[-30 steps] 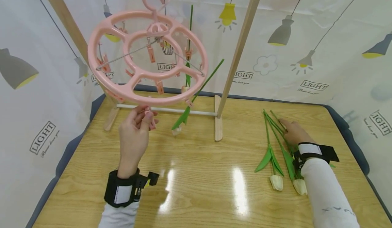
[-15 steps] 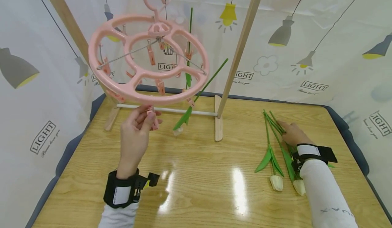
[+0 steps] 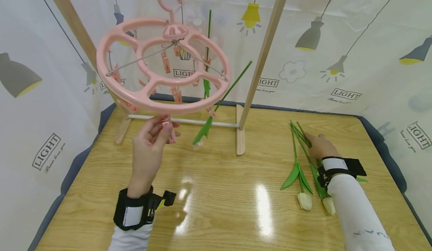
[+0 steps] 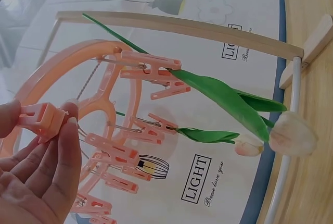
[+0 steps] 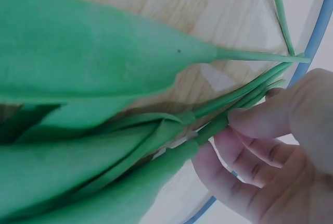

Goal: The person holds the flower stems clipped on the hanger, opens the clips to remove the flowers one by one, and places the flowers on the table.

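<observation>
Left hand (image 3: 148, 146): I have its thumb and fingers clamped on a pink clip (image 4: 39, 119), raised above the table.
Pink clip: it sits just below the near edge of the ring hanger (image 3: 162, 108); I cannot tell whether its own jaws are parted.
Right hand (image 3: 322, 146): on the other side I have thumb and forefinger together on a green stem (image 5: 216, 125), pinching it low over the wood.
Green stem: it lies among other stems near the table's far right; my right wrist view shows broad leaves close to the lens.
Loose tulips (image 3: 304, 201): two pale blooms point toward me, one partly behind the right sleeve (image 3: 357, 209), stems running away toward the back.
Ring hanger: pink, tilted, hung by its hook (image 3: 163, 0), with more clips dangling around it.
Clipped tulips (image 4: 294, 133): I count two, heads down, each held by a clip.
Stand (image 3: 266, 52): wooden posts with white bars, behind the left hand.
Table (image 3: 222, 191): wood-grained, glossy with reflections.
Backdrop (image 3: 357, 56): white cloth printed with lamps.
</observation>
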`<action>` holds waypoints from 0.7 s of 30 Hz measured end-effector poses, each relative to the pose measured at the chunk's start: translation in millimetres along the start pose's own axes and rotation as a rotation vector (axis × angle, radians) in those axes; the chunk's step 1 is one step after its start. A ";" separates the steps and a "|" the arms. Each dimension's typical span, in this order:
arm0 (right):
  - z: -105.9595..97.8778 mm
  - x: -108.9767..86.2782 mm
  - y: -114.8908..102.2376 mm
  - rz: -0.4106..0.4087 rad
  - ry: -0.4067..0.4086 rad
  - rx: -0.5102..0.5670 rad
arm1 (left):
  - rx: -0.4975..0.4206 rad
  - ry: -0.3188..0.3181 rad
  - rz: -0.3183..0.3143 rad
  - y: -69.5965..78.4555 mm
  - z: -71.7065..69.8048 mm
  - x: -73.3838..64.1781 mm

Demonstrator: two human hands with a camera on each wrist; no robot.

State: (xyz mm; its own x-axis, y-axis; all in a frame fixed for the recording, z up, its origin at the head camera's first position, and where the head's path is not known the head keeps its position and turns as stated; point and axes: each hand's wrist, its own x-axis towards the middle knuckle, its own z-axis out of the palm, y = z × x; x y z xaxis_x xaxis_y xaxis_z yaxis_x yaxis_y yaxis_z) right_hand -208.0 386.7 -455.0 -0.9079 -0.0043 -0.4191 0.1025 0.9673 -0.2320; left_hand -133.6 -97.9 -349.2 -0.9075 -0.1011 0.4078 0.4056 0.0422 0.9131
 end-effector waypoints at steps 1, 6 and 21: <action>0.1 -0.2 -0.5 0.006 0.009 -0.009 | -0.017 -0.003 0.001 1.0 0.1 -0.4; 0.0 -2.4 -1.4 0.034 0.026 -0.019 | -0.126 -0.062 -0.001 3.4 -0.5 -1.3; -26.9 -1.1 -54.9 -0.346 0.165 0.104 | -0.245 -0.148 0.001 6.8 0.4 -3.0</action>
State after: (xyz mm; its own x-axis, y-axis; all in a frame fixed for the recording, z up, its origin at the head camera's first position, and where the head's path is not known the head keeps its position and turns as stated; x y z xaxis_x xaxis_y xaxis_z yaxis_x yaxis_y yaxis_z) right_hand -223.6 340.4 -418.2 -0.9483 -0.2767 -0.1556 -0.1884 0.8851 -0.4256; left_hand -128.2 -96.9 -344.2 -0.9059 0.0456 0.4211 0.4045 -0.2013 0.8921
